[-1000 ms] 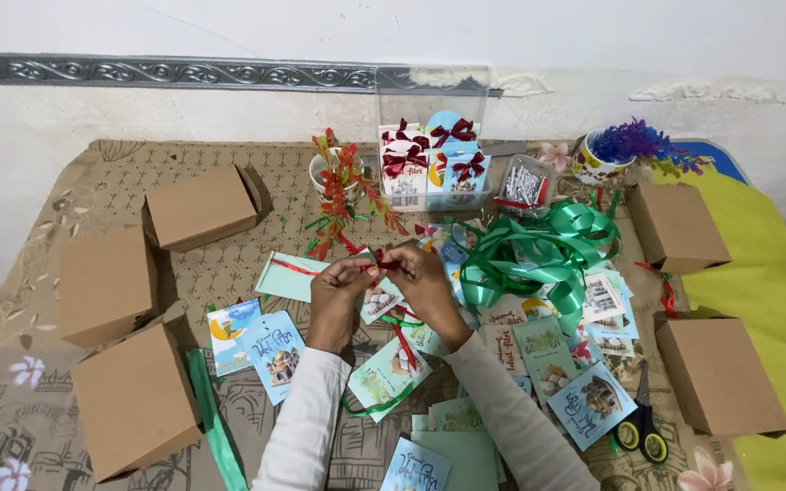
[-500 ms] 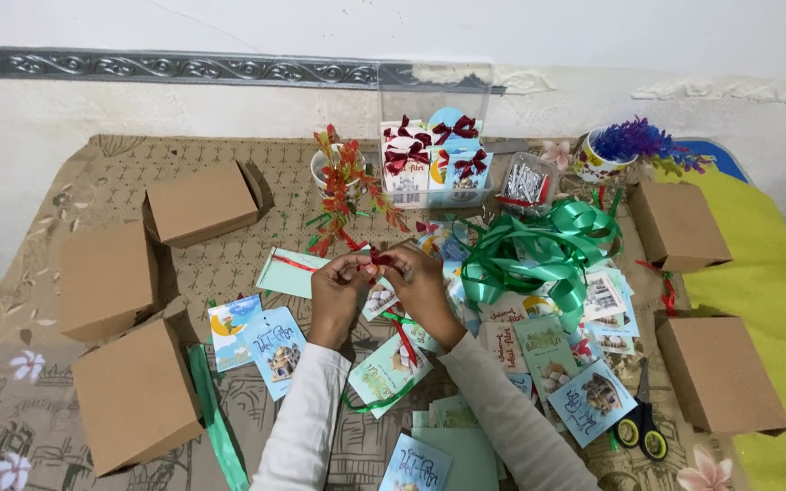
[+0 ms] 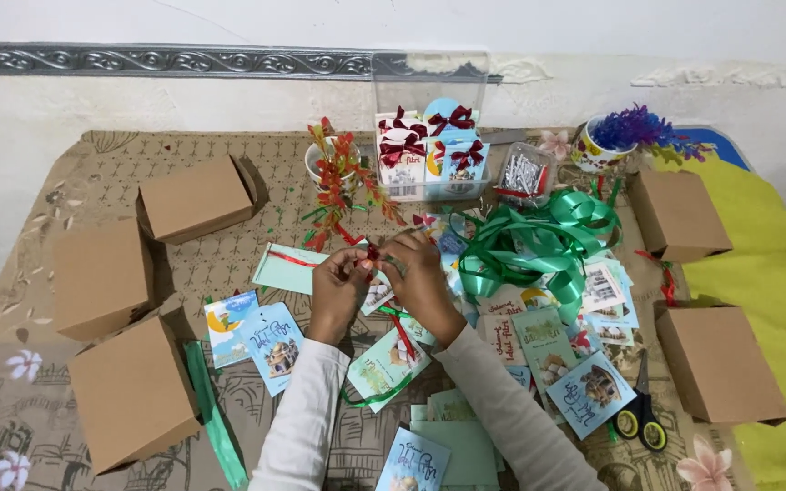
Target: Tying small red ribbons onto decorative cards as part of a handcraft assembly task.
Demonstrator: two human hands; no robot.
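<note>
My left hand (image 3: 337, 289) and my right hand (image 3: 422, 280) meet over the middle of the table, fingertips pinched together on a small red ribbon bow (image 3: 371, 255). Both wear pale long sleeves. A red ribbon strand (image 3: 402, 335) hangs below my right hand across a green card (image 3: 384, 365). Printed gift cards (image 3: 270, 338) lie scattered around my hands. A pale green envelope (image 3: 286, 267) with a red strip lies just left of my left hand.
Brown cardboard boxes stand left (image 3: 102, 275) (image 3: 195, 197) (image 3: 134, 391) and right (image 3: 680, 214) (image 3: 719, 362). A clear box (image 3: 429, 86) holds bowed cards at the back. A green ribbon tangle (image 3: 539, 238), scissors (image 3: 640, 420), a cup of purple flowers (image 3: 613, 141) and yellow cloth (image 3: 775, 273) lie right.
My hands have stayed in the same place, fingers working the small red bow slightly; the bow now shows between the fingertips.
</note>
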